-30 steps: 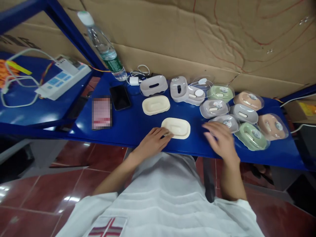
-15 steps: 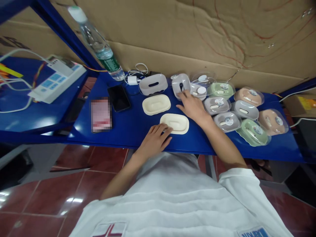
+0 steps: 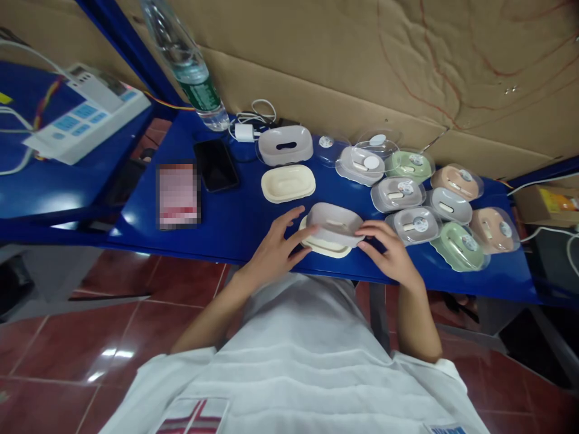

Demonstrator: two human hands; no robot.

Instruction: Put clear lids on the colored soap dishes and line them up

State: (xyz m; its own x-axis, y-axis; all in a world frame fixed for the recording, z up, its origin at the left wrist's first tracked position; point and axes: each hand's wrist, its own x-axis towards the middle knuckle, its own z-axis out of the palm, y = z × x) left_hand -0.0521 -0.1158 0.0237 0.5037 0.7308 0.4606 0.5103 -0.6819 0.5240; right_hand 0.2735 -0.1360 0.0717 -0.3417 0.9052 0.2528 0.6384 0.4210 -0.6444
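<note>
A grey slotted tray (image 3: 335, 222) is over a cream tray (image 3: 332, 248) near the front edge of the blue table. My right hand (image 3: 384, 250) grips the grey tray's right end between thumb and fingers. At its left end is my left hand (image 3: 283, 244), fingers spread, the fingertips by the rim. Behind them lies another cream tray (image 3: 288, 183), and past that a second grey slotted tray (image 3: 285, 146) with an open slot.
Several lidded boxes in grey, green (image 3: 460, 246) and peach (image 3: 494, 229) fill the right side. A phone (image 3: 216, 164), pixelated packet (image 3: 178, 194), bottle (image 3: 199, 84), charger (image 3: 245, 132) and power strip (image 3: 85, 117) are leftward. Cardboard (image 3: 316, 66) stands behind.
My right hand has brought the grey tray from the back forward over the front cream tray. My left hand has moved off the cream tray to the grey one's left end. The view has shifted.
</note>
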